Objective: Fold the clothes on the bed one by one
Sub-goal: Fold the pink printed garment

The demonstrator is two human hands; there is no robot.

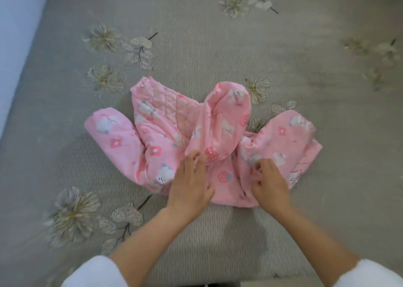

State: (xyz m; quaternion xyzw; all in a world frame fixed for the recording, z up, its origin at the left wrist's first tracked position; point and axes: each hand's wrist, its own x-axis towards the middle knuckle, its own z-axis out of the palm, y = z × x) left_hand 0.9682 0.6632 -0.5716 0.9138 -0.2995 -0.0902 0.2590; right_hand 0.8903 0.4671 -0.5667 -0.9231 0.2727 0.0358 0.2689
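Observation:
A small pink quilted jacket [165,134] with white bunnies, strawberries and flowers lies crumpled in the middle of the bed. Its front is open, showing the quilted lining, and a sleeve sticks out on each side. My left hand [192,184] rests on the near hem with its fingers curled into a fold of the cloth. My right hand [269,180] pinches the fabric near the right sleeve. Both forearms reach in from the bottom edge.
The bed is covered by a grey-beige ribbed spread [218,47] with embroidered flowers. A pale wall or bed side [15,36] runs along the far left. White fluffy sleeve cuffs [91,271] show at the bottom corners.

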